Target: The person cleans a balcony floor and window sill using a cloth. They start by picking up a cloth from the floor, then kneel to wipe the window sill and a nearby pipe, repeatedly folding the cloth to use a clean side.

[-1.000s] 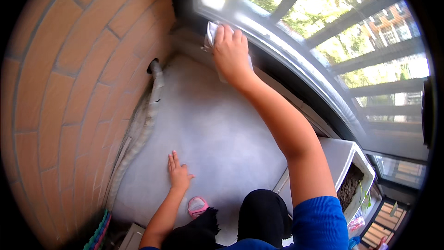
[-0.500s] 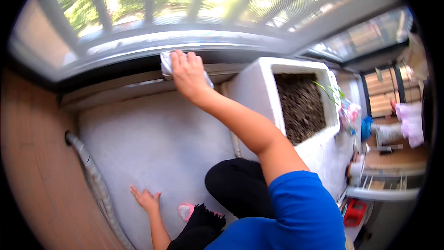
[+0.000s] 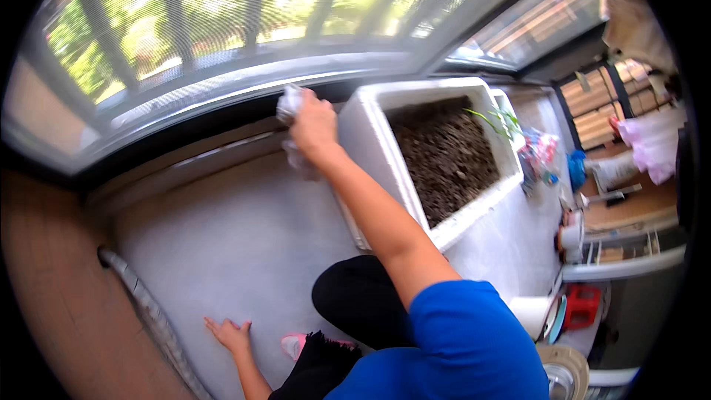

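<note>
One brown wall (image 3: 44, 274) of brick-like blocks fills the far left, its joints softened by blur, and beside it runs a crinkled, grey-wrapped round pipe (image 3: 152, 318), curving down to the lower edge. Above, here's the window (image 3: 174, 26), straight grey bars set behind fine mesh, bright green foliage beyond, with a smooth black lower frame (image 3: 222, 117) underneath. Down on the flat, pale grey floor (image 3: 215, 252) side, the left hand (image 3: 231, 335) has its fingers fanned wide, holding nothing; whether it presses on the surface, I can't tell. Next, up at the black frame, there's the crumpled white cloth (image 3: 289, 106), soft, thin and creased, bunched at the top with a loose, blurred fold hanging below. The right hand (image 3: 315, 130) has it, fingers curled closely round the bunch, just left of the chunky white foam box (image 3: 381, 155). What a texture inside: dark, crumbly soil (image 3: 444, 167), lumpy all over, and slender green leaves (image 3: 503, 122) at its right rim. Further right, a shiny clear-and-pink plastic bag (image 3: 541, 152), any print too blurred to read; then a glossy red plastic stool (image 3: 583, 307), and a limp lilac cloth (image 3: 655, 144) at the far right.
</note>
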Demonstrator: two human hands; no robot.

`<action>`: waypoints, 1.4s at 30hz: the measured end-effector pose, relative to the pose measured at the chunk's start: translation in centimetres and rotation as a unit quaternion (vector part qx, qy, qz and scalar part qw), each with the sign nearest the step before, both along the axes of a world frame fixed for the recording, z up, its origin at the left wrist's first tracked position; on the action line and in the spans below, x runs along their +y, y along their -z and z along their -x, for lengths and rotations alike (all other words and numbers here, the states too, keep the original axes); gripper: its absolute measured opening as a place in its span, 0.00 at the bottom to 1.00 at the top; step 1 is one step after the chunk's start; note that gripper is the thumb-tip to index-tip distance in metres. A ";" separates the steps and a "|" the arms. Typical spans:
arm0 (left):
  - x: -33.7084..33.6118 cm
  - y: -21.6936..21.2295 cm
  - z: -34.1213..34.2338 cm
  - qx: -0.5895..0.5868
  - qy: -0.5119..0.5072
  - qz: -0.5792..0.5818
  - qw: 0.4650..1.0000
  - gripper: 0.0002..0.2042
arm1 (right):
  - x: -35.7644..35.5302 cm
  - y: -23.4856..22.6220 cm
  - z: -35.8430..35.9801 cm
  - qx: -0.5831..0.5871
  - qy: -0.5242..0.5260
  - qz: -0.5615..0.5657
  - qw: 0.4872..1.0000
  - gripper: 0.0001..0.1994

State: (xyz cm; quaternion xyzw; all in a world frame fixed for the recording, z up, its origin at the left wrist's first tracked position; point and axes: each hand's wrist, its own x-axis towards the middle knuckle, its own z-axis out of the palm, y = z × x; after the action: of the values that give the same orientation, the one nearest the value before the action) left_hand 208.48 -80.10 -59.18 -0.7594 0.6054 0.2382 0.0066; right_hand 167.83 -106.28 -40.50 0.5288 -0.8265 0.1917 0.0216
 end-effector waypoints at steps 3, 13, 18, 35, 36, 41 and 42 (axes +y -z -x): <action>-0.2 -0.7 1.1 0.024 -0.012 0.002 1.000 0.20 | 3.6 1.6 -0.3 -0.367 -0.140 0.088 0.916 0.25; -0.4 -1.6 0.6 0.027 -0.026 0.010 0.999 0.20 | 3.2 4.8 -1.5 -0.895 -0.008 0.212 0.393 0.14; -0.3 -1.6 1.0 0.023 -0.028 0.004 0.999 0.20 | -0.4 5.2 0.7 -0.879 0.032 0.221 0.421 0.17; 0.4 -1.0 1.0 0.040 -0.013 0.048 0.998 0.21 | -2.6 11.4 3.4 -0.655 0.181 0.391 0.620 0.12; 0.4 -1.3 1.0 0.039 -0.019 0.040 0.998 0.21 | -3.7 10.2 4.9 -0.625 0.219 0.358 0.658 0.13; -0.2 -1.5 0.9 0.035 -0.026 0.035 0.998 0.21 | -7.5 10.8 -1.2 -0.667 0.277 0.210 0.659 0.15; -0.1 -1.3 1.4 0.041 -0.019 0.029 0.999 0.21 | -6.8 12.8 -3.1 -0.660 0.153 0.172 0.715 0.12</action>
State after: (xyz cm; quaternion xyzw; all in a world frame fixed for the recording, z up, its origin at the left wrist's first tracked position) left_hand 207.04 -80.21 -57.85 -0.7603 0.5973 0.2515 -0.0451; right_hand 170.89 -113.04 -53.32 0.1214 -0.6529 0.6252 -0.4099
